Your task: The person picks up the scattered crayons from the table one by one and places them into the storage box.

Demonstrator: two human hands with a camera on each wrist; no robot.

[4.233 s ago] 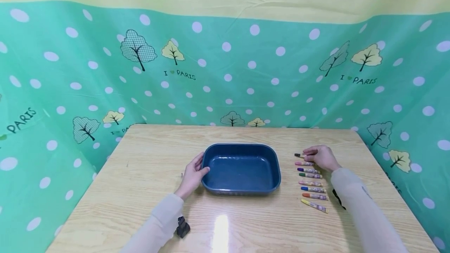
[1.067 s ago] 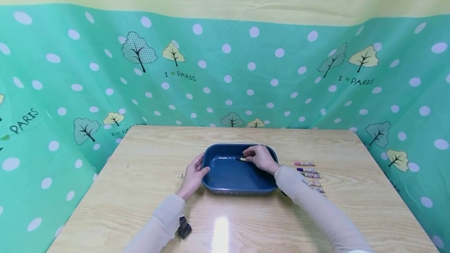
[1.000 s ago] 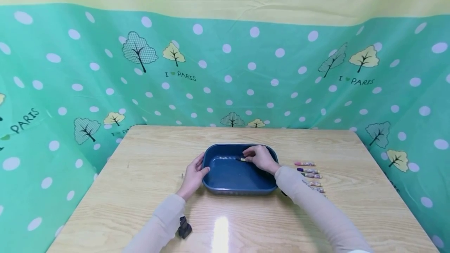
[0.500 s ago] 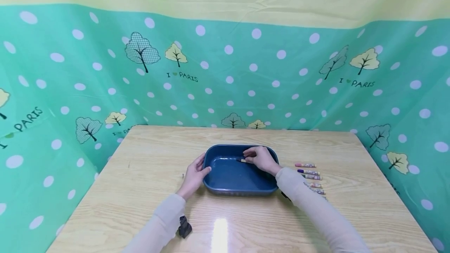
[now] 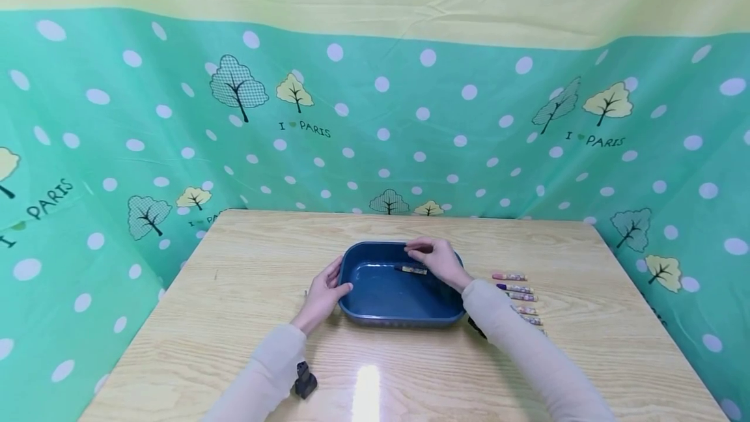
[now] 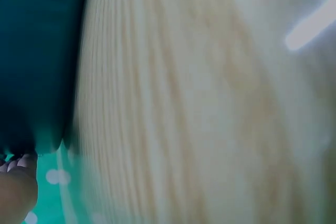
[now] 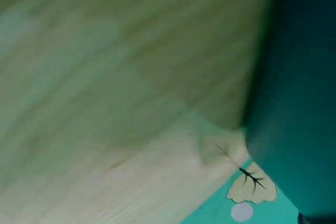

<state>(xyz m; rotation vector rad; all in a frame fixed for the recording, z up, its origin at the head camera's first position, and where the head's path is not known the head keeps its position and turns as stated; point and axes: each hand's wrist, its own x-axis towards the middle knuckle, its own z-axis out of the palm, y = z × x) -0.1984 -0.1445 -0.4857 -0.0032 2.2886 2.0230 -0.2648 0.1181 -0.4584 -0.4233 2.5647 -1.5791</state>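
A dark blue rectangular plastic tub (image 5: pixel 401 322) stands on the wooden table. My left hand (image 5: pixel 319 297) grips its left wall, thumb over the rim and fingers outside. In the left wrist view that hand (image 6: pixel 20 184) shows at the tub's corner. One black-tipped crayon (image 5: pixel 413 271) with a yellowish patterned wrapper lies on the tub floor near the back. Just above it, inside the rim, is my right hand (image 5: pixel 441 260), its fingers apart from the crayon and holding nothing. The right wrist view shows the tub's outer wall (image 7: pixel 299 87) but not the fingers.
To the right of the tub lies a column of crayons: a pink one (image 5: pixel 508 277), a purple one (image 5: pixel 515 288), a green one (image 5: pixel 523 297) and several more partly behind the right sleeve (image 5: pixel 515 337). A green printed curtain (image 5: pixel 328 168) hangs behind the table (image 5: pixel 246 239).
The right hand took the black crayon from the top of the column, carried it left into the tub and let go of it, rising slightly. The left hand kept its grip on the tub.
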